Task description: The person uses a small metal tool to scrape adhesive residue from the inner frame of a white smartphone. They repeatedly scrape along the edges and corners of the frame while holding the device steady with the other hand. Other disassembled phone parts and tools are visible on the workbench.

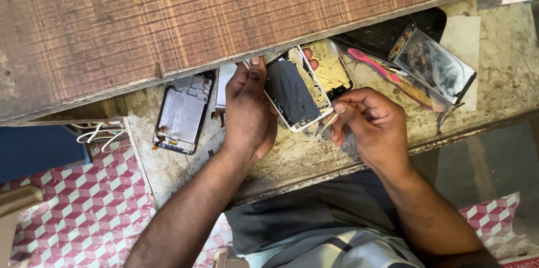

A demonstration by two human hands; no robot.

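Observation:
My left hand (249,112) grips an opened white-framed phone body (296,89) by its left edge, tilted above the worn worktop (292,156). The phone's dark inner plate faces me. My right hand (373,125) is closed around a thin metal tool (327,125), pinched between thumb and fingers, and its tip meets the phone's lower right corner. A yellowish phone part (331,67) lies just behind the held phone.
Another opened phone (183,113) lies left of my left hand. A pink toothbrush (373,66) and a glossy screen panel (433,66) lie at the right. A wooden shelf board (196,15) overhangs the back. White cable (101,133) hangs at the left edge.

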